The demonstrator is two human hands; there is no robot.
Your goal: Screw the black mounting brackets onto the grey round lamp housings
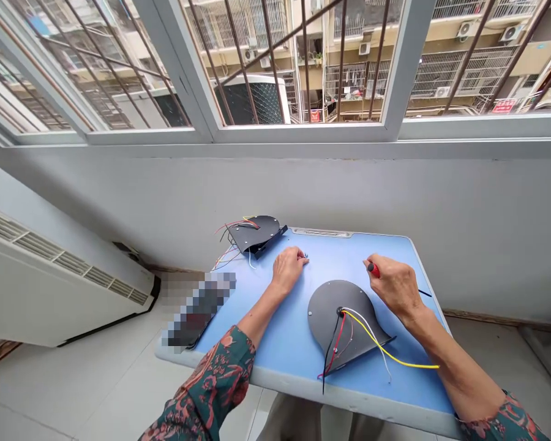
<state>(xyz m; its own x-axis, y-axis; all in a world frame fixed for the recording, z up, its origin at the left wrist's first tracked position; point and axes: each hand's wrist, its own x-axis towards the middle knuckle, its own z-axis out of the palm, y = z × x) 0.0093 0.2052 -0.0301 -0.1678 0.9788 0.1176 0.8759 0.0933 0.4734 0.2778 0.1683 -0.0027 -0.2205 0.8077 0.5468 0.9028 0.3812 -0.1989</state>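
On the bench (266, 331), the black scroll-shaped housing (356, 343) lies just left of and nearer me than my right hand (395, 285), wrapped around a red-handled screwdriver (373, 269); my left hand (288, 269) pinches an apparent screw (306, 256).

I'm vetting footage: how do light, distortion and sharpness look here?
Head view, light: daylight through the windows, table paler toward far middle. Head view, distortion: wide-angle stretch, window frames slanting at left. Head view, sharpness: nearer wired casing fairly crisp; bits by the left hand too small to identify; mosaic blocks cover a dark object.
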